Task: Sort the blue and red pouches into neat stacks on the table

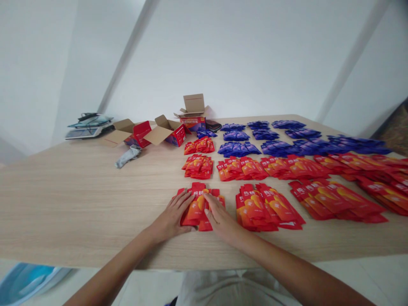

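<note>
A small pile of red pouches [196, 210] with orange fruit pictures lies near the table's front edge. On its left side rests my left hand [174, 216], fingers stretched out over the pouches and thumb along the lower edge. My right hand [221, 221] lies against the right side, its fingers extended over the top pouches. Both hands are open and touch the pile, partly covering it. Just right of my right hand is another red pouch pile [266, 208]. Behind my hands sits a smaller red pouch group [197, 166].
Rows of blue pouches [239, 148] and more red pouches [334, 199] cover the right side. Opened cartons [174, 135] stand at the back, near a crumpled grey item [128, 155] and a flat scale-like device [89, 131]. A blue basin [30, 280] is on the floor at left.
</note>
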The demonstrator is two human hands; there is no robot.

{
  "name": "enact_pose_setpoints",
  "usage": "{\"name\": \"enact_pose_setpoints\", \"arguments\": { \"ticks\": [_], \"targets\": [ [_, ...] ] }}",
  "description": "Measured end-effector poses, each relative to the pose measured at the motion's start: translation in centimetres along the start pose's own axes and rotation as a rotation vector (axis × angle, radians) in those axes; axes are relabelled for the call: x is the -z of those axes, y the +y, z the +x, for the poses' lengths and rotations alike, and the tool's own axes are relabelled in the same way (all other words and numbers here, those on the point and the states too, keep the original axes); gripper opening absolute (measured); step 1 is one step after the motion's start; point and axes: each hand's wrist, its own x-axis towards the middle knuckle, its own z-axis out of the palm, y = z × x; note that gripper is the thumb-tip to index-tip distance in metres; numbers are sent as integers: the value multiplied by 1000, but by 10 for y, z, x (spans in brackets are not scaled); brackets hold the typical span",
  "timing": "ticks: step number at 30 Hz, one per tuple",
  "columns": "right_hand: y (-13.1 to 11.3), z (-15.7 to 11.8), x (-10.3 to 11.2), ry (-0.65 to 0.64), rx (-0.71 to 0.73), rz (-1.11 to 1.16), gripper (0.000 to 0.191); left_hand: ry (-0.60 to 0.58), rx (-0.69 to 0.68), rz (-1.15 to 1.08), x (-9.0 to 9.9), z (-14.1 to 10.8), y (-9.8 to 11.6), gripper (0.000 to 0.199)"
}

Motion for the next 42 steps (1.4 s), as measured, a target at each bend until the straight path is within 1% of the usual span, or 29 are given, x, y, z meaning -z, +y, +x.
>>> {"name": "enact_pose_setpoints", "arguments": {
  "ticks": [3,6,9,11,14,17,22,24,27,29,32,34,36,38,40,42],
  "targets": [
    [-1,2,3,59,-30,-76,52,20,-37,3,-1,2,-2,97],
    [-3,5,2,93,-136,-169,53,35,-60,14,0,1,-3,97],
    [-4,7,-5,117,-221,-198,56,37,-57,44,-2,2,-2,100],
    [-3,10,-12,132,-223,-184,57,31,-57,68,-4,3,-2,102],
    [-2,13,-20,157,-201,-153,57,37,-34,99,-7,5,0,96],
    [0,15,-25,176,-203,-148,57,31,-6,116,-5,5,4,93],
    [5,10,-28,206,-170,-177,56,-44,5,107,1,2,16,114],
    [7,7,-28,211,-154,-182,55,-39,20,100,-1,2,19,114],
    [6,6,-27,160,-161,-193,55,-24,60,92,-8,3,21,104],
    [4,7,-25,129,-176,-201,56,-18,73,81,-10,3,21,99],
    [2,6,-21,119,-174,-209,56,-24,40,36,-2,4,21,105],
    [2,4,-20,135,-142,-210,56,-28,21,4,8,9,18,102],
    [4,0,-21,158,-99,-215,57,-13,29,-15,16,19,11,87],
    [9,-1,-23,158,-66,-233,58,22,60,-23,19,33,1,70],
    [15,-1,-26,140,-43,-264,57,47,99,-26,18,48,-10,62],
    [24,1,-30,145,-21,-305,56,57,124,-21,14,59,-19,59]
  ]
}}
